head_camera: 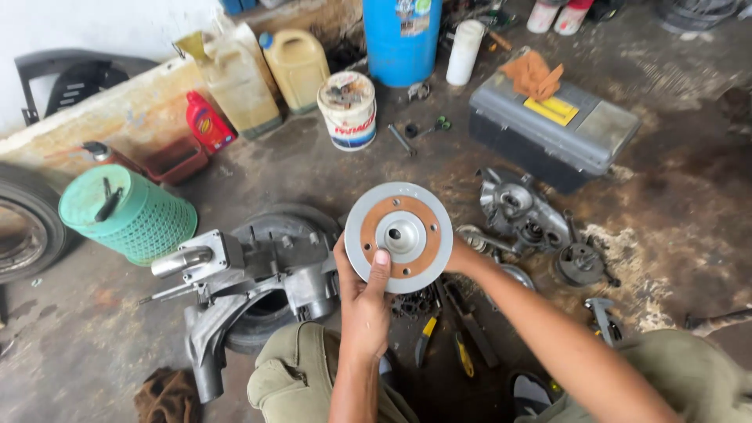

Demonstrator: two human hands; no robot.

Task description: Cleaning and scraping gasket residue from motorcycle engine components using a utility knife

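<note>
A round grey metal disc (399,235) with a brown ring and a shiny raised hub is held up in front of me, face toward the camera. My left hand (362,294) grips its lower left edge, thumb pressed on the brown ring. My right hand (462,257) holds the right edge from behind and is mostly hidden by the disc. Below and left of the disc lies a grey engine casing (251,274) on a small tyre.
A grey toolbox (552,129) with an orange rag stands at the upper right. Metal engine parts (521,211) lie beside it. Pliers (427,333) sit between my knees. A green mesh basket (129,213), white bucket (348,110), blue drum (401,39) and jerrycans line the back.
</note>
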